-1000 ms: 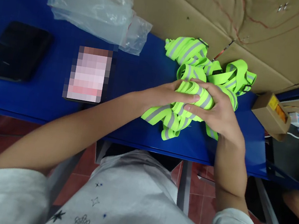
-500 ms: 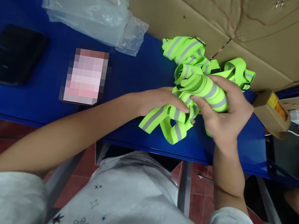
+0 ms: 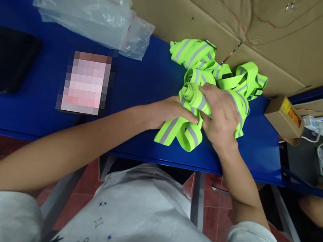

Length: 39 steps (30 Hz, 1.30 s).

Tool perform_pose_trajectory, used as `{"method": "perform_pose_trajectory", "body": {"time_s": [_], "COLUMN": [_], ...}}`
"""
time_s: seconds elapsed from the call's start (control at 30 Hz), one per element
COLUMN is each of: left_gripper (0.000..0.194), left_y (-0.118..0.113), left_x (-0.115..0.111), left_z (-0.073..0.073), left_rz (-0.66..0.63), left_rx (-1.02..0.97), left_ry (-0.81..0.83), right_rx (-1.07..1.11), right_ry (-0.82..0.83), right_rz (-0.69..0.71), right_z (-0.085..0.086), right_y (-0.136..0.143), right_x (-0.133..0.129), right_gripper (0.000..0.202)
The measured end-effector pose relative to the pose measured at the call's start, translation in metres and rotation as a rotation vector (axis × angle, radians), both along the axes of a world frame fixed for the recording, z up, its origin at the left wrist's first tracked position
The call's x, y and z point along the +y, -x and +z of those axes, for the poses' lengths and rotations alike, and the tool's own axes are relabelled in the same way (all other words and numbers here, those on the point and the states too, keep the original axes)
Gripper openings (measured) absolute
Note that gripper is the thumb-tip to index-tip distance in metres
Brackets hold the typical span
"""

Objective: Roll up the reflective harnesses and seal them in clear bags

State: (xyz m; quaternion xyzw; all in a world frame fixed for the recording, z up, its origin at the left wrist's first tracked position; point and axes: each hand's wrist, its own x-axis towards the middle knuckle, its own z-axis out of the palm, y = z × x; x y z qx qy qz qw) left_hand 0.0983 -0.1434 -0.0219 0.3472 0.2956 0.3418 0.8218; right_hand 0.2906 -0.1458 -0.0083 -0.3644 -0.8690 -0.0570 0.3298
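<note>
Rolled strap bundle (image 3: 195, 97): fluorescent yellow-green, grey stripe, coiled end to the upper left; between both hands, over the near half of the blue table (image 3: 142, 85).

Left hand (image 3: 165, 113): grasping the bundle's lower left, thumb across the band, fingers mostly hidden.

Right hand (image 3: 223, 116): clasped over the right side of the roll, fingers on top; pressure impossible to judge.

Loose strap lengths (image 3: 167, 132): one flat tail, one loop, both hanging below the left thumb.

Further straps (image 3: 194, 52): heaped just behind and to the right, black buckle (image 3: 258, 93) among them.

Handling, by judgement: best to pin the coil's core, keep layers edge on edge, flatten twists in the loop before gathering, hold tension even, and avoid snagging the neighbouring heap.
</note>
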Motion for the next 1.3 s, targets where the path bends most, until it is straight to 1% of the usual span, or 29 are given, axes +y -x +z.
{"method": "perform_pose_trajectory", "body": {"time_s": [0.03,0.1,0.17,0.2,0.23,0.27,0.33,0.4,0.43,0.47,0.5,0.53,0.57,0.6,0.63,0.67,0.7,0.77,0.83,0.9,0.93,1.0,1.07,1.13,1.23,1.3], "left_gripper": [0.026,0.025,0.028,0.032,0.036,0.039,0.041,0.040,0.039,0.039,0.039,0.042,0.047,0.054,0.061,0.068,0.074,0.084,0.091,0.093,0.090,0.076,0.056,0.039,0.028,0.020], "left_y": [0.001,0.003,0.006,0.007,0.008,0.009,0.009,0.008,0.007,0.007,0.006,0.006,0.006,0.006,0.006,0.006,0.005,0.004,0.002,0.001,0.001,0.001,0.000,-0.002,-0.006,-0.006], "left_x": [0.000,0.001,0.004,0.005,0.007,0.008,0.010,0.012,0.012,0.012,0.012,0.011,0.011,0.010,0.010,0.009,0.008,0.007,0.006,0.006,0.006,0.007,0.007,0.007,0.004,0.002], "left_z": [0.000,0.000,0.000,0.000,0.001,0.001,0.002,0.003,0.003,0.003,0.004,0.004,0.004,0.003,0.002,0.001,0.000,-0.002,-0.004,-0.003,-0.003,-0.002,-0.001,-0.001,0.001,0.005], "left_rz": [0.007,-0.047,-0.121,-0.134,-0.113,-0.064,0.045,0.114,0.138,0.154,0.167,0.169,0.155,0.126,0.087,0.047,0.024,0.038,0.096,0.135,0.135,0.129,0.137,0.144,0.107,0.072], "left_rx": [0.005,-0.055,-0.181,-0.238,-0.274,-0.280,-0.212,-0.104,-0.056,-0.019,0.005,0.020,0.031,0.038,0.044,0.044,0.035,-0.014,-0.081,-0.119,-0.120,-0.100,-0.103,-0.183,-0.333,-0.366], "left_ry": [0.001,-0.001,-0.020,-0.034,-0.048,-0.053,-0.031,-0.001,0.004,0.000,-0.016,-0.039,-0.062,-0.084,-0.101,-0.115,-0.127,-0.150,-0.150,-0.111,-0.077,-0.002,0.049,0.077,0.131,0.141], "right_rx": [-0.001,-0.006,-0.023,-0.035,-0.044,-0.045,-0.016,0.043,0.109,0.208,0.331,0.453,0.547,0.586,0.560,0.495,0.420,0.328,0.321,0.327,0.319,0.282,0.234,0.185,0.117,0.070], "right_ry": [-0.030,-0.082,-0.065,-0.029,0.028,0.102,0.286,0.518,0.626,0.703,0.736,0.728,0.694,0.668,0.680,0.732,0.801,0.890,0.862,0.761,0.697,0.553,0.412,0.313,0.221,0.172], "right_rz": [0.025,0.073,0.118,0.152,0.192,0.236,0.331,0.430,0.473,0.499,0.494,0.451,0.383,0.310,0.258,0.234,0.236,0.264,0.261,0.232,0.215,0.172,0.114,0.042,-0.035,-0.024], "right_z": [0.000,0.003,0.009,0.012,0.015,0.018,0.020,0.019,0.018,0.016,0.014,0.013,0.012,0.012,0.013,0.014,0.015,0.019,0.022,0.023,0.023,0.021,0.018,0.015,0.009,0.004], "right_y": [0.001,0.003,0.004,0.005,0.005,0.005,0.004,0.000,-0.003,-0.006,-0.010,-0.013,-0.016,-0.019,-0.021,-0.023,-0.024,-0.023,-0.018,-0.012,-0.008,-0.002,0.001,0.002,0.000,-0.001], "right_x": [0.000,0.001,0.002,0.002,0.002,0.002,0.005,0.011,0.015,0.020,0.025,0.029,0.032,0.035,0.037,0.038,0.038,0.035,0.031,0.024,0.021,0.015,0.011,0.009,0.010,0.013], "right_gripper": [0.046,0.054,0.062,0.065,0.067,0.069,0.075,0.082,0.079,0.072,0.062,0.054,0.050,0.051,0.057,0.064,0.069,0.068,0.061,0.056,0.054,0.052,0.052,0.051,0.047,0.045]}}
